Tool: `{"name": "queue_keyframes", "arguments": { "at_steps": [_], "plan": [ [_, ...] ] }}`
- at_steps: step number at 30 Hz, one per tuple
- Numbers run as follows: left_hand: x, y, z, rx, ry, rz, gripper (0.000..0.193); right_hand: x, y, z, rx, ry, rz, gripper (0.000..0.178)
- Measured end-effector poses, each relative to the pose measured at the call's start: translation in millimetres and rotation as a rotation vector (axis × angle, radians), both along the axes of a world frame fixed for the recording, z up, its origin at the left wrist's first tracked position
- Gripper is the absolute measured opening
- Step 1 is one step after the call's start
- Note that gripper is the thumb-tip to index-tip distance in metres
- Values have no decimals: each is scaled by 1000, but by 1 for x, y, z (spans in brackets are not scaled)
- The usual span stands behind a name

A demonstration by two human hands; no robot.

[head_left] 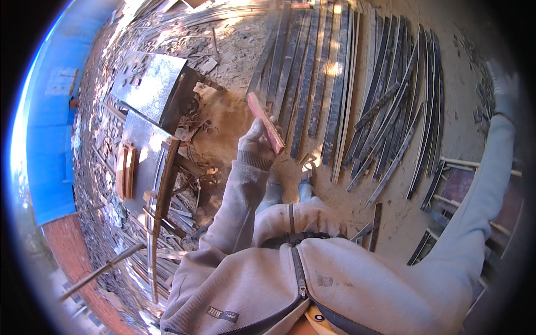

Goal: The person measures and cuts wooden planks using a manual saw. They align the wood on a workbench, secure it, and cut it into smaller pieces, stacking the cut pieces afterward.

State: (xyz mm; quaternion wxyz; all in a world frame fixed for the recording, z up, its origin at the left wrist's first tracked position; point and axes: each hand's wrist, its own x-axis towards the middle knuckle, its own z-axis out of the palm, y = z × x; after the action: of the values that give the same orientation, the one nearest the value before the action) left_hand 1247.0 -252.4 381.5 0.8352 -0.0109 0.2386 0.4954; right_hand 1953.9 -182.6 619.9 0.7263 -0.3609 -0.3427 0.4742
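My left hand [256, 139] is closed around a short wooden block [267, 124], flat and narrow with a reddish face, held up in front of my body. Far out to the right stretches my right arm; my right hand [504, 84] is blurred near the picture's rim, its fingers looking stretched out with nothing visible in them. To the left of the block stands a metal-topped work table [149, 84] in two sections. A small stack of short wooden pieces [126, 170] lies on its nearer section.
Long dark wooden strips [312, 72] lie in rows on the ground ahead, with a crossed pile [391, 117] farther right. Wooden frames [452, 187] sit below my right arm. Scraps and offcuts [181, 215] litter the ground by the table. A blue sheet wall [47, 139] stands at far left.
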Motion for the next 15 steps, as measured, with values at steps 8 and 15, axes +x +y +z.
{"name": "queue_keyframes", "arguments": {
  "at_steps": [8,15],
  "plan": [
    [11,-21,48,138,-19,140,45,-458,-83,-175,-359,-389,866,62],
    [3,-40,73,338,474,35,101,-511,-104,-114,-597,-347,920,65]
  ]
}}
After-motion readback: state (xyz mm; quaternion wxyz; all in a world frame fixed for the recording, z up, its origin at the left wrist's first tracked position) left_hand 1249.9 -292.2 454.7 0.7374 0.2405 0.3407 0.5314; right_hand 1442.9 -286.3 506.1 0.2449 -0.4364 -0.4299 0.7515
